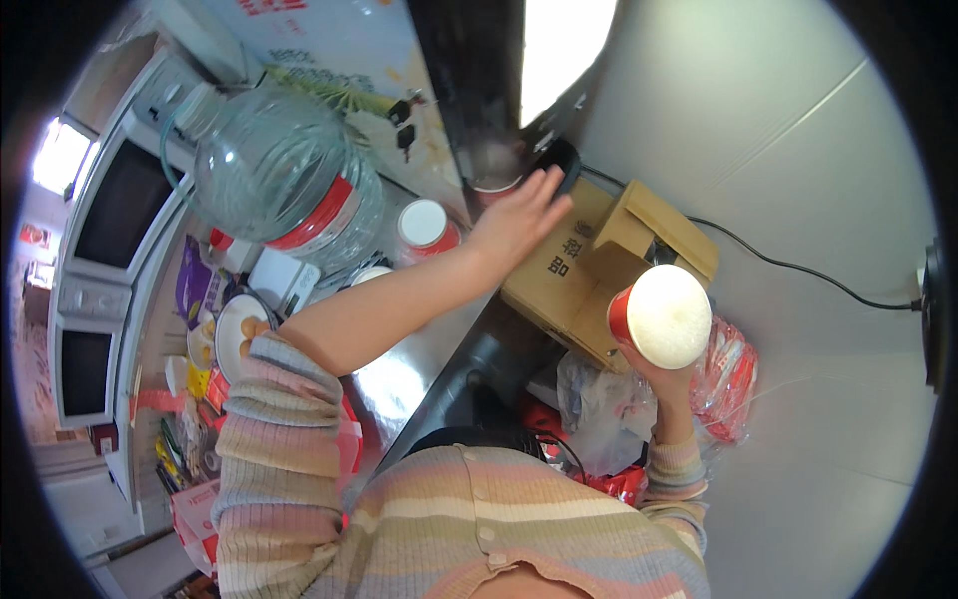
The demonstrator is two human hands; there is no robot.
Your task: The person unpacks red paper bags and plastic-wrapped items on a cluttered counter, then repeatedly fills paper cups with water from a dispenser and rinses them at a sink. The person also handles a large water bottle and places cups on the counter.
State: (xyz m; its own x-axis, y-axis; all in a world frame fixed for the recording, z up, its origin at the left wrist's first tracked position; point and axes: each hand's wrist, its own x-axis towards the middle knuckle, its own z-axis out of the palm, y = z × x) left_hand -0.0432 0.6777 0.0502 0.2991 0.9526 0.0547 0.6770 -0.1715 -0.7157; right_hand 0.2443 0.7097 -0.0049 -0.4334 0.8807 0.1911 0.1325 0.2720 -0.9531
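Note:
My right hand [662, 378] is wrapped around a red paper cup [620, 314], whose round top shows a creamy, froth-like white surface [668, 318]. With fingers extended and apart, my left hand [520, 217] reaches across the counter beside a tall black appliance [479, 82]. Its fingertips overlap a dark rounded part [561, 163] in the view; contact cannot be told. Close behind this hand, another red cup [495, 193] shows partly at the appliance. A red container with a white lid [425, 224] stands left of my left wrist.
A large clear water bottle [277, 172] stands on the metal counter [404, 382]. Right of its edge sits an open cardboard box [554, 262], with red plastic-wrapped goods [724, 382] nearby. A black cable [786, 262] runs along the wall. Eggs [251, 329] lie in a bowl at left.

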